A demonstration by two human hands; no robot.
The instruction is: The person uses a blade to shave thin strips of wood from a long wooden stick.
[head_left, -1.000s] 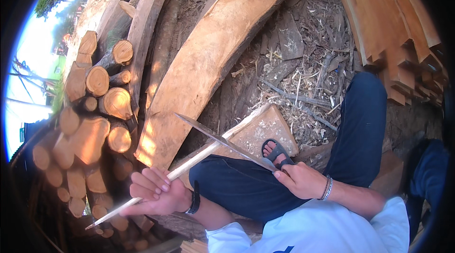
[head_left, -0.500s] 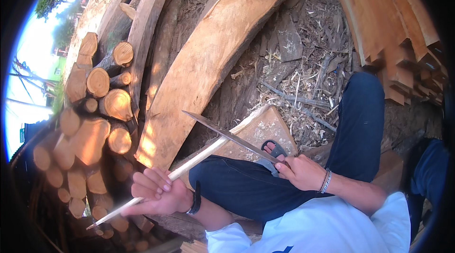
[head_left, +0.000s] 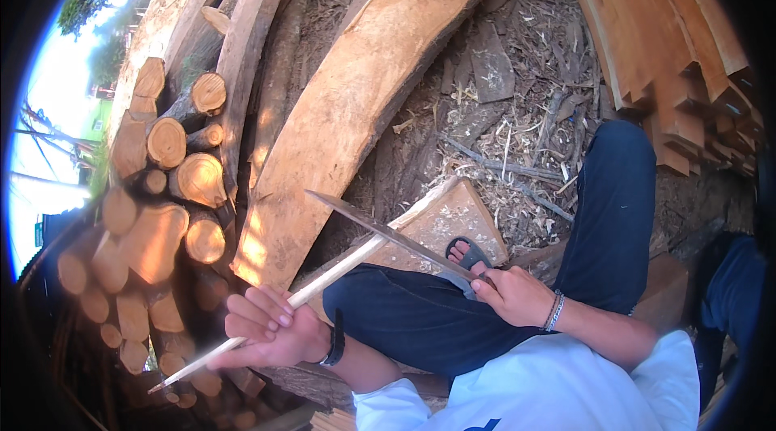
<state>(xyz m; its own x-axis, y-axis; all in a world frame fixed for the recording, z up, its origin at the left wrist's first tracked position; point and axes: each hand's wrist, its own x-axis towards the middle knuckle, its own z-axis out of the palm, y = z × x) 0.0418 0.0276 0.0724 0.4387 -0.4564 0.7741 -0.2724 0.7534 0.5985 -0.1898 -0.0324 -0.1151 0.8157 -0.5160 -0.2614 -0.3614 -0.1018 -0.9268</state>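
My left hand [head_left: 271,327] is closed round a long pale peeled stick [head_left: 331,274], which slants from the lower left up to a wooden block [head_left: 461,217]. The stick's far end lies over that block. In my right hand [head_left: 513,295] is the handle of a machete [head_left: 384,229] with a long narrow blade. Pointing up and left, the blade crosses the stick about midway along its upper part, seemingly against it. The handle is mostly hidden by my fingers. My sandalled foot [head_left: 466,253] is beside the block, below the blade.
A broad curved plank [head_left: 356,100] lies ahead of me. Cut logs [head_left: 200,179] are stacked at the left, and squared beams [head_left: 647,35] at the upper right. Wood shavings [head_left: 525,148] cover the ground beyond the block. Another person's dark trouser leg [head_left: 731,290] shows at the right edge.
The machete blade has shifted very slightly to the left along the stick. Both hands keep their grips and are almost in the same place.
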